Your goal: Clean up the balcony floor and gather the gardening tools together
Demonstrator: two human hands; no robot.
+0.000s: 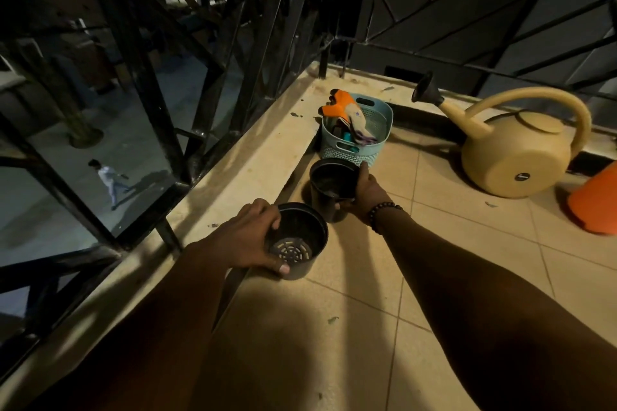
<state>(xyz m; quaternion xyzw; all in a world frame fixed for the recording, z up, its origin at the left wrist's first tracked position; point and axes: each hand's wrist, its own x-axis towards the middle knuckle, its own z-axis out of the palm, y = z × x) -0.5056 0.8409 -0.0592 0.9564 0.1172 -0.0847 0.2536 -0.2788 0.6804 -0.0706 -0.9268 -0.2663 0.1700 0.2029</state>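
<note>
The left hand (pixel 245 237) has its grip curled round the rim of a black plastic pot (pixel 298 240), fingers over the top edge and thumb under the near side, the pot tipped so its slotted drainage base shows inside. The right hand (pixel 365 192) (a beaded bracelet (pixel 384 213) on its wrist) grips a second black pot (pixel 332 188) by the rim and side; this one stands upright just in front of the light blue basket (pixel 359 130), close to touching it.

The basket sits on the tiled balcony floor (pixel 434 260), tucked against the raised ledge (pixel 267 150) that carries the black railing (pixel 207 83). An orange-and-cream gardening glove (pixel 345 107) hangs over the basket's far rim, with other small tools inside that I cannot make out. To the right of the basket, well apart, a beige watering can (pixel 514 153) lies tipped, spout pointing back towards the basket. Further right of the can, an orange pot (pixel 596 203) shows at the frame edge.
</note>
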